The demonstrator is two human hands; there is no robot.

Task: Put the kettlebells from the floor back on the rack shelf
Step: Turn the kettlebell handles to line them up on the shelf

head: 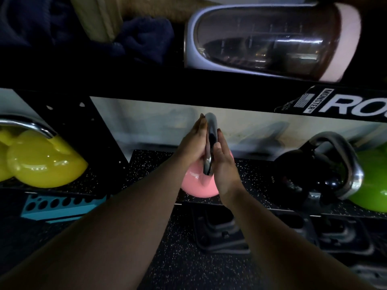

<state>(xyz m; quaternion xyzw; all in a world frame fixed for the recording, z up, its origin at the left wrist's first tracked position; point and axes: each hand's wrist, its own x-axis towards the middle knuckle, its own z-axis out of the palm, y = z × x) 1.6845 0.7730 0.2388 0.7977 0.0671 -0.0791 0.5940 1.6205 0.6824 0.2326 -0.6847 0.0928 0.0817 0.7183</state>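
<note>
Head view shows both bare forearms reaching forward to a glossy pink kettlebell (198, 185) that sits on the black speckled rubber rack shelf (155, 164), close to the shelf's front edge. The left hand (193, 143) and right hand (223, 164) press flat against opposite sides of its polished steel handle (210, 143), fingers straight and held together, palms sandwiching the metal rather than curling around it.

To the left, past a black perforated upright (88, 130), rounded yellow kettlebells (44, 160) with a chrome handle lie tilted, well apart from the pink one. To the right, a black kettlebell (310, 168) with a steel handle stands near, and a bright green kettlebell (372, 185) sits just beside it at the frame edge. Bare shelf surface lies open on both sides of the pink bell.

Overhead, a black crossbeam with white lettering (343, 105) spans the bay, with a pale wall (146, 120) behind. Above it lie a clear shaker bottle with a pink lid (272, 42) on its side and a dark blue cloth (144, 38). Below the shelf front, a blue drilled plate (60, 206) and black floor brackets (222, 233) rest on speckled flooring.
</note>
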